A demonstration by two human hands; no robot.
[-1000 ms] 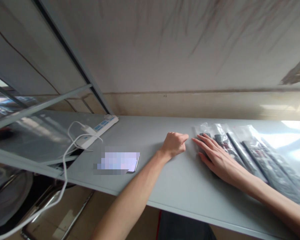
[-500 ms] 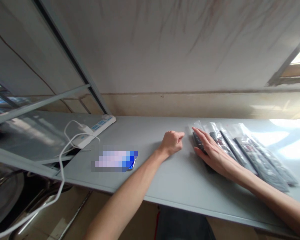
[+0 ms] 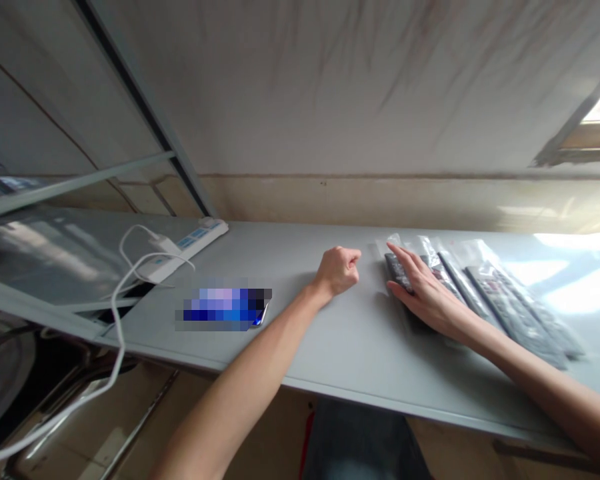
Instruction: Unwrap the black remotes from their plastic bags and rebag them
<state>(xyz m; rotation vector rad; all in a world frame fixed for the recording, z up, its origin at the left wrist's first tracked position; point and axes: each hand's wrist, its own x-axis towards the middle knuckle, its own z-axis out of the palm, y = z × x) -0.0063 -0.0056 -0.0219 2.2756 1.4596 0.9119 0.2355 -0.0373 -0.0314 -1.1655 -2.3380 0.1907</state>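
Remote controls in clear plastic bags lie slanted side by side on the grey table (image 3: 325, 347). Over the leftmost bagged remote control (image 3: 394, 272) my right hand (image 3: 423, 288) is laid with its fingers stretched out; the palm hides much of that remote and part of its neighbour. Farther right are a narrow bagged remote seen edge-on (image 3: 457, 277) and another bagged remote control (image 3: 513, 320). My left hand (image 3: 339, 270) is a closed fist on the tabletop, left of the remotes and apart from them. Nothing sticks out of the fist.
On the left lies a phone (image 3: 220, 310), its screen blurred out. Behind it a white power strip (image 3: 190, 250) has a charger and white cable (image 3: 117, 320) that hangs over the table edge. A metal frame (image 3: 145, 100) stands at the left, and a wall (image 3: 325, 200) runs behind.
The view has shifted slightly, so everything sits a little higher. My left fist stays closed and my right hand stays flat over the leftmost remote. The phone's blurred screen looks darker.
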